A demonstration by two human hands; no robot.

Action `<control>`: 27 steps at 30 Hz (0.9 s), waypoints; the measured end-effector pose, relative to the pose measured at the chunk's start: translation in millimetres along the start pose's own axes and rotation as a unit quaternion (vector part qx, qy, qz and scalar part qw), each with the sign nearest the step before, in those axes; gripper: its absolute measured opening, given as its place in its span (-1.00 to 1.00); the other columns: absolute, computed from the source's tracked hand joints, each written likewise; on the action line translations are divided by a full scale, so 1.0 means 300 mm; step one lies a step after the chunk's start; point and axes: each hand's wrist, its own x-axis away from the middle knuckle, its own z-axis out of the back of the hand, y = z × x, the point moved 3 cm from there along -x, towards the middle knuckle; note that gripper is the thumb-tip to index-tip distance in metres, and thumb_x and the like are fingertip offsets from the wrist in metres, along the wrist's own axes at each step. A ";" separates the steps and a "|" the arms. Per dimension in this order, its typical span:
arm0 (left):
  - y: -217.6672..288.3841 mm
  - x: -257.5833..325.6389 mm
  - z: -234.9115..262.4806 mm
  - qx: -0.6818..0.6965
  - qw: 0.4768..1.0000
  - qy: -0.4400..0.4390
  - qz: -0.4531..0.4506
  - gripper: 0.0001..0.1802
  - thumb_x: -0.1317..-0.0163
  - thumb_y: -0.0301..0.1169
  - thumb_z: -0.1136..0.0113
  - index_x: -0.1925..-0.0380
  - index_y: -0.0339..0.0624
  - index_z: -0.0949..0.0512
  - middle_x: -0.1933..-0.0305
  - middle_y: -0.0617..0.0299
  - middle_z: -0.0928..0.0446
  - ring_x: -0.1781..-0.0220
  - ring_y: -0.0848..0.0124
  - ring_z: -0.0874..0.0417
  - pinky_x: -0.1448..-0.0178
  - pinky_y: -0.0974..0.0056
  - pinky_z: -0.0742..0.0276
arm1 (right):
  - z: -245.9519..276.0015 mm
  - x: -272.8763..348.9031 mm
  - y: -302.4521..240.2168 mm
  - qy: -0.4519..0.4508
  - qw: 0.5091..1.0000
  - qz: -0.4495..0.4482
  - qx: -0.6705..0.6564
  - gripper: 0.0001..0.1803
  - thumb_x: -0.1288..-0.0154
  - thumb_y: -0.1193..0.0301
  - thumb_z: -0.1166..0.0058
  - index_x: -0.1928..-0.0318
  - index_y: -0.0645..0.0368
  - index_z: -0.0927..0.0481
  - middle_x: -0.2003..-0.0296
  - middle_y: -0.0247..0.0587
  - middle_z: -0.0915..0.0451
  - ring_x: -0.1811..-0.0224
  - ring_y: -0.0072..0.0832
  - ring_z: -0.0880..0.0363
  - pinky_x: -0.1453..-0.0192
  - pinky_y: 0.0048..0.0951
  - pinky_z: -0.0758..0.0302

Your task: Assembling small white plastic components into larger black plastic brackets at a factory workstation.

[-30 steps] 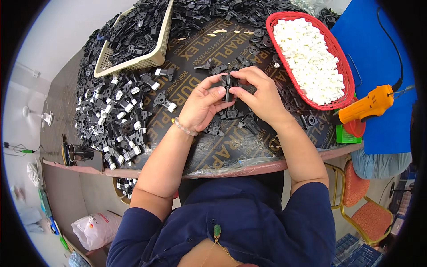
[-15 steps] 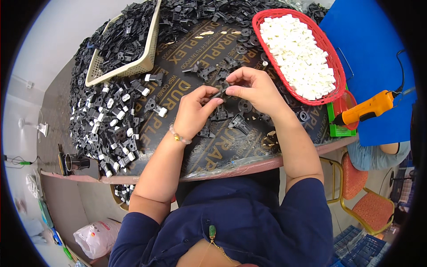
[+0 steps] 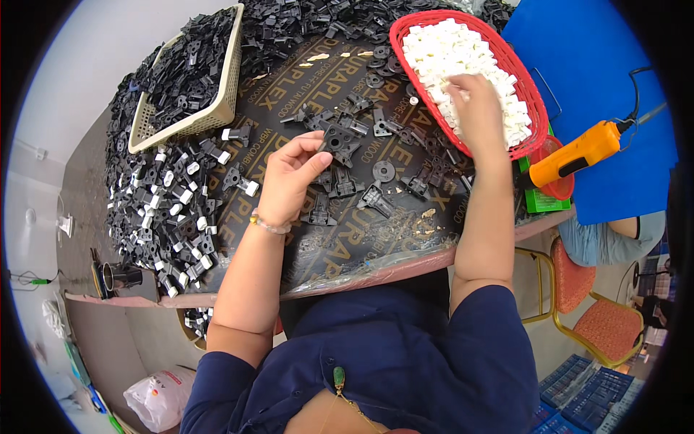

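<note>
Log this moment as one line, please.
left hand: holds black part | right hand: over white pieces in red basket, grip unclear | rest: orange tool at right, beige basket of black parts at left

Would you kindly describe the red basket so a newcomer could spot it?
On the dark table, look right, beside the blue panel. There sits the oval red basket, the right hand over it. Unlike the cream basket of black parts, it holds white pieces.

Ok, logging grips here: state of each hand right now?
Left hand: closed, holding a black plastic part.
Right hand: at the white plastic pieces; grip cannot be told.
</note>
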 end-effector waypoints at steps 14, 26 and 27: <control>0.020 -0.003 0.031 0.143 0.989 0.030 0.014 -0.41 -0.20 -0.64 -0.31 -0.17 -0.03 -0.29 0.11 0.25 -0.60 0.11 0.42 -0.65 0.07 0.32 -0.51 | -0.004 0.008 0.013 0.006 0.987 -0.128 -0.097 -0.68 -0.22 0.55 -0.23 -0.01 0.24 -0.63 0.18 -0.04 -0.69 0.22 -0.27 -0.69 0.08 -0.28 -0.59; 0.019 -0.007 0.010 0.102 0.990 0.083 -0.042 -0.39 -0.15 -0.69 -0.37 -0.20 -0.22 -0.39 -0.01 0.24 -0.58 0.04 0.52 -0.63 0.01 0.40 -0.59 | -0.307 0.212 -0.386 -0.293 0.622 -0.250 -0.682 -0.74 -0.35 0.53 -0.23 -0.01 0.29 -0.54 0.20 -0.19 -0.65 0.23 -0.48 -0.68 0.10 -0.48 -0.63; 0.025 -0.006 0.000 0.084 0.992 0.080 -0.049 -0.39 -0.15 -0.69 -0.37 -0.20 -0.23 -0.38 0.00 0.22 -0.58 0.01 0.48 -0.64 -0.06 0.38 -0.61 | -0.310 0.217 -0.391 -0.292 0.611 -0.250 -0.692 -0.74 -0.35 0.53 -0.24 0.00 0.29 -0.54 0.20 -0.19 -0.66 0.23 -0.48 -0.68 0.10 -0.48 -0.62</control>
